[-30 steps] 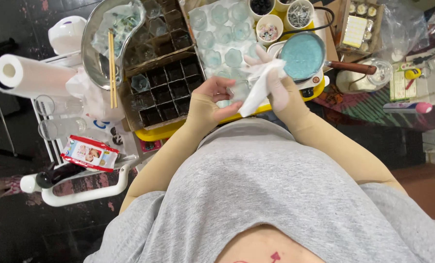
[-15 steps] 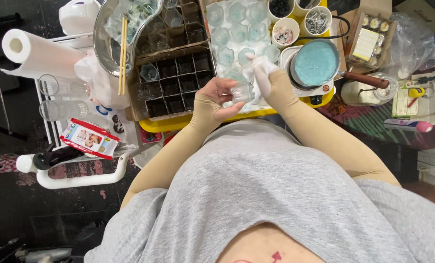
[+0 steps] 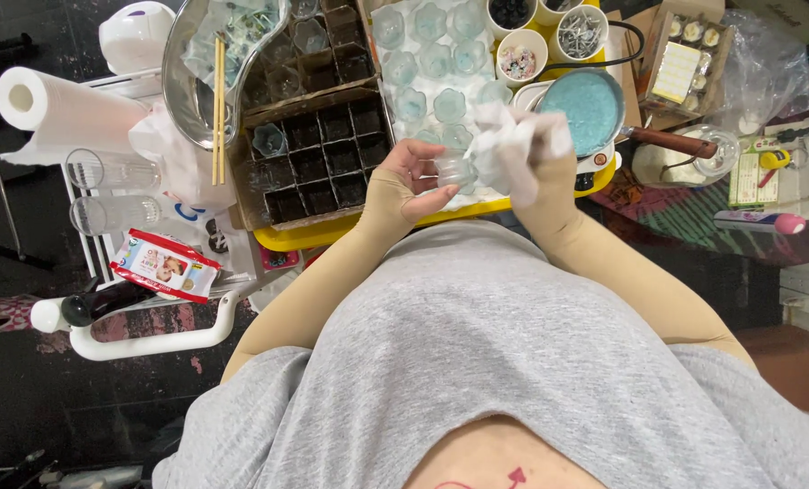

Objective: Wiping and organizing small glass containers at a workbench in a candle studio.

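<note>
My left hand (image 3: 406,186) grips a small clear glass cup (image 3: 457,169) by its side, just above the front edge of the yellow tray (image 3: 314,237). My right hand (image 3: 542,172) is closed on a crumpled white paper towel (image 3: 513,145) and presses it against the cup's mouth. Both forearms wear beige sleeves. Behind the hands, several flower-shaped clear glass cups (image 3: 427,63) stand on white paper.
A divided cardboard box (image 3: 309,163) sits left of the hands, with a steel bowl (image 3: 187,81) and chopsticks (image 3: 218,109) beyond it. A pan of blue-green liquid (image 3: 582,109), small white cups (image 3: 522,50), a paper towel roll (image 3: 60,113) and two tall glasses (image 3: 114,190) surround the tray.
The camera view has shifted slightly. The paper towel has bunched up over the cup between my hands, and both hands stay close together at the tray's front.
</note>
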